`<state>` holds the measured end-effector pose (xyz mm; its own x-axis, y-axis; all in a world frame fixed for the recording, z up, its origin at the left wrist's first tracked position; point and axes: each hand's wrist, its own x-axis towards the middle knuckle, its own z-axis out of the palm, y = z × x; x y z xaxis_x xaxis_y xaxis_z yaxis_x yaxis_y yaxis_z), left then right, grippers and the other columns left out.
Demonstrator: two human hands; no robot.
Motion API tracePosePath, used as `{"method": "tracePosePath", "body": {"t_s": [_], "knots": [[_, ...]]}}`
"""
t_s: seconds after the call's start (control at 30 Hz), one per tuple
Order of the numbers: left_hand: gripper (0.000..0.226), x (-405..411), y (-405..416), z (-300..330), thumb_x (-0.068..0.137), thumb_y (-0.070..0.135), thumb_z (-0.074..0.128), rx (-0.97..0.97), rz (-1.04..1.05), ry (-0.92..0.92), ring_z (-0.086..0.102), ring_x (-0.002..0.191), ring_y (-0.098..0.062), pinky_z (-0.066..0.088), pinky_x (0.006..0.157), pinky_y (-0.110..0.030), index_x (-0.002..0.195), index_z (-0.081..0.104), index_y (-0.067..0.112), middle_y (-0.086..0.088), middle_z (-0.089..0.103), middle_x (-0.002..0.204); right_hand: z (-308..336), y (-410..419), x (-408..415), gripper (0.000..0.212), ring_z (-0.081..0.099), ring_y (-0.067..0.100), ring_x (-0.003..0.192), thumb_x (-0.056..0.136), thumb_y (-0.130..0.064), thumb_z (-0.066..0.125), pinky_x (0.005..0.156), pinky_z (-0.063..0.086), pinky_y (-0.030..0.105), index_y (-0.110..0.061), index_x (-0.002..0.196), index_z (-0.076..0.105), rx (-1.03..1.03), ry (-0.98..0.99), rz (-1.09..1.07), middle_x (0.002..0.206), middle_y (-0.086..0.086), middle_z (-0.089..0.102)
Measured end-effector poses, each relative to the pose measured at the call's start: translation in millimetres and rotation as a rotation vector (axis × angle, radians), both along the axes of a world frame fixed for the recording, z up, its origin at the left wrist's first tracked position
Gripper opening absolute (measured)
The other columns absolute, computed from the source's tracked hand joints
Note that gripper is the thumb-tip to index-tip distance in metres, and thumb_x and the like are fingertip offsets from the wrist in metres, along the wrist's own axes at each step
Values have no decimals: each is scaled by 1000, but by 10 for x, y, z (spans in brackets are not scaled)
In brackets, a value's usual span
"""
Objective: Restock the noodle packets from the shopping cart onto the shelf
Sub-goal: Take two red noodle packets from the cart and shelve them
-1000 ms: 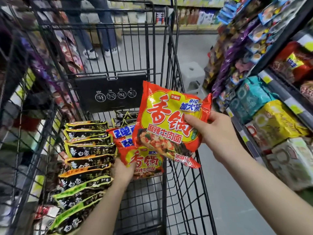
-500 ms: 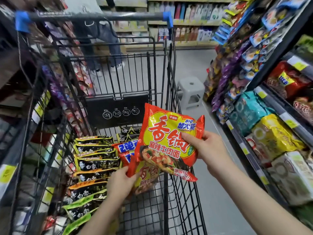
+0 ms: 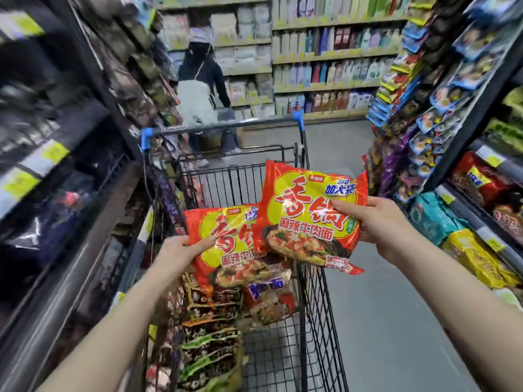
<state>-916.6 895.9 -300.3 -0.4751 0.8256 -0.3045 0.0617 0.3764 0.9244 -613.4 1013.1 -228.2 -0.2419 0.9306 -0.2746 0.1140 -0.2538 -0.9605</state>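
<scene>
A: Head view, your left hand (image 3: 181, 251) — what's in it?

B: You're pinching a red and yellow plastic noodle packet (image 3: 226, 244) by its left edge, thumb on the printed front. It hangs above the black wire shopping cart (image 3: 311, 321), over the basket's left half.

A: And your right hand (image 3: 376, 224)?

B: Your fingers curl round the right edge of a second red and yellow noodle packet (image 3: 308, 213), held higher, tilted, above the cart's right rim. Its lower left corner overlaps the first packet's right side.

A: What's in the basket below you?

B: A row of dark packets with green and orange tops (image 3: 209, 343) along the left wall, and another red packet with a blue band (image 3: 268, 298) beside them near the middle.

A: The shelf?

B: To your right, the black shelf with yellow price tags (image 3: 489, 244) carries yellow multipacks (image 3: 475, 258), teal ones (image 3: 433, 219) and red ones (image 3: 481, 182). Both packets you hold are well apart from it.

A: Anyone else?

B: A person in a dark top (image 3: 201, 80) stands beyond the cart's blue-capped handle (image 3: 223, 127).
</scene>
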Motion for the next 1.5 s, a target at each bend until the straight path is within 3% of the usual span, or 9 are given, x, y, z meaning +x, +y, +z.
{"method": "tracePosePath", "body": {"t_s": [0.2, 0.33, 0.43, 0.53, 0.67, 0.8, 0.93, 1.17, 1.5], "knots": [[67, -33, -54, 954, 48, 44, 87, 81, -48, -23, 54, 73, -29, 41, 64, -37, 89, 66, -5, -23, 60, 83, 792, -74, 346, 27, 71, 13, 60, 81, -20, 72, 53, 53, 23, -8, 104, 67, 39, 76, -33, 76, 3, 76], [34, 174, -37, 1390, 72, 27, 74, 135, -130, -16, 64, 57, -19, 48, 50, -23, 90, 66, -1, -12, 72, 77, 1137, -226, 634, 31, 72, 21, 66, 78, -18, 74, 72, 59, 37, -3, 104, 66, 42, 107, -61, 79, 8, 76], [31, 409, -15, 1592, 71, 28, 73, 188, -215, -41, 67, 63, -21, 50, 61, -29, 89, 67, 3, -12, 74, 78, 1322, -415, 903, 18, 70, 14, 54, 82, -14, 69, 50, 56, 23, -3, 96, 66, 64, 124, -97, 67, 4, 75], [26, 690, -8, 1733, 73, 27, 71, 239, -318, -102, 63, 48, -13, 46, 46, -19, 85, 65, 4, -9, 73, 68, 1445, -683, 1242, 12, 69, 11, 53, 84, -15, 66, 49, 52, 19, -6, 93, 67, 105, 126, -174, 66, 0, 74], [79, 1116, 33, 1867, 35, 52, 88, 255, -475, -97, 70, 60, -18, 54, 49, -24, 91, 65, 2, -13, 74, 80, 1568, -1138, 1743, 38, 71, 24, 77, 74, -24, 73, 73, 54, 35, -5, 106, 66, 119, 82, -292, 87, 8, 76], [47, 1657, 141, 1951, 66, 28, 70, 250, -661, -157, 72, 67, -22, 56, 65, -31, 101, 62, -1, -13, 75, 84, 1626, -1715, 2249, 19, 73, 19, 65, 80, -18, 70, 64, 55, 31, -9, 96, 64, 128, 106, -474, 79, 6, 76], [33, 2383, 197, 1930, 70, 22, 73, 242, -804, -217, 70, 64, -21, 49, 82, -42, 95, 65, 3, -13, 75, 80, 1646, -2403, 2773, 34, 73, 26, 80, 74, -24, 74, 77, 55, 38, -7, 102, 66, 134, 93, -686, 90, 9, 76], [22, 3993, -150, 2019, 77, 17, 67, 210, -1151, -271, 71, 66, -23, 56, 71, -38, 93, 68, 1, -15, 74, 82, 1721, -3915, 3583, 28, 71, 26, 88, 81, -23, 71, 84, 54, 40, -6, 104, 69, 146, 13, -1052, 94, 8, 76], [18, 6084, -1530, 2219, 83, 18, 65, 210, -1612, -278, 68, 69, -25, 53, 64, -34, 93, 65, 2, -13, 74, 82, 1896, -6228, 4174, 26, 73, 19, 72, 81, -26, 71, 69, 55, 33, -9, 101, 69, 171, -41, -1498, 88, 6, 76]]}}
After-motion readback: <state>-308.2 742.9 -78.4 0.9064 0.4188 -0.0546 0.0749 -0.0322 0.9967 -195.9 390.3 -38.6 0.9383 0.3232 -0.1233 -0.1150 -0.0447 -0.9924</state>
